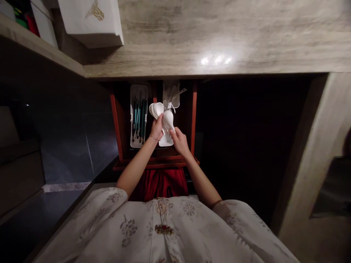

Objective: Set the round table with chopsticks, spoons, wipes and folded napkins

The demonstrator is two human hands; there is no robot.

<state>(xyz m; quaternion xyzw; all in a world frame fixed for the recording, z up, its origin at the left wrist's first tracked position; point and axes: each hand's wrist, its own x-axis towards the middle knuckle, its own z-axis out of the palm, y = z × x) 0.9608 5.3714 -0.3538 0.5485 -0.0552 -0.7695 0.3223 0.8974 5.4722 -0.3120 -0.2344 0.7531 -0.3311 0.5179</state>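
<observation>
Left hand (157, 128) clamps nested spoons (157, 109), their stacking apparently easing one-handed hold; right hand (180, 141) pinches single spoon (168, 118) just beside.

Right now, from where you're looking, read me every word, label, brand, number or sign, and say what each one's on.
No words or numbers can be read.
White box: a gold emblem, too blurred to make out any lettering.
White spoons: no lettering shows.
Teal sticks in the drawer: any marking would be too small to read.
</observation>
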